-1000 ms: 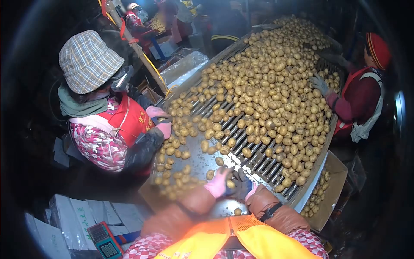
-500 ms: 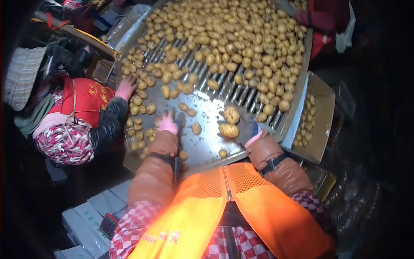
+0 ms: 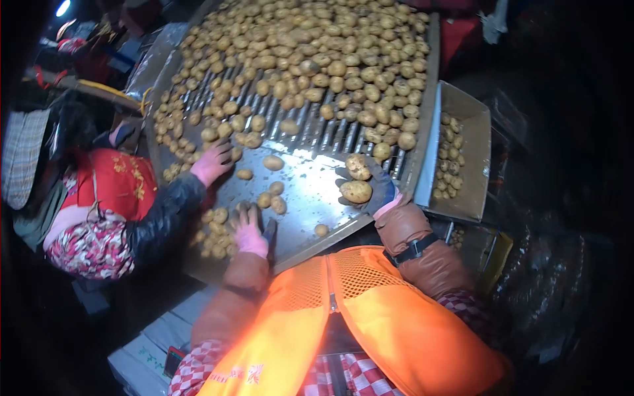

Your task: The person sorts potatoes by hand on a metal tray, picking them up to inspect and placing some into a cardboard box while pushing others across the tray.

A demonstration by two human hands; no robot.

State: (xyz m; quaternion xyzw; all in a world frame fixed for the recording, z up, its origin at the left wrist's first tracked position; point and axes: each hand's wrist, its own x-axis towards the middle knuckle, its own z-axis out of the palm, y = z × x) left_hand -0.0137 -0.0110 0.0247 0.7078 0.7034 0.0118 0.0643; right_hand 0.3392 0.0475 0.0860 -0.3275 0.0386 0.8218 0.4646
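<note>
My right hand (image 3: 378,187), in a dark-palmed glove, has its fingers curled round two large potatoes (image 3: 356,192) over the right part of the metal tray (image 3: 300,228). At the tray's lower left, my left hand (image 3: 249,232) wears a pink glove with dark fingers; the fingers are spread against a cluster of small potatoes (image 3: 214,237). A few loose potatoes (image 3: 272,198) lie just above that hand. One small potato (image 3: 321,230) sits near the front edge, between my hands.
Many potatoes (image 3: 297,46) cover the metal rollers (image 3: 310,129) beyond the tray. A co-worker (image 3: 119,191) at the left reaches a pink-gloved hand (image 3: 212,162) onto the tray. A cardboard box (image 3: 472,158) with potatoes stands at the right. Another person's red clothing (image 3: 459,39) shows at the top right.
The view has shifted. My left hand has moved down and left toward the small potatoes. The co-worker's hand has reached further over the tray. My right hand still holds the two large potatoes.
</note>
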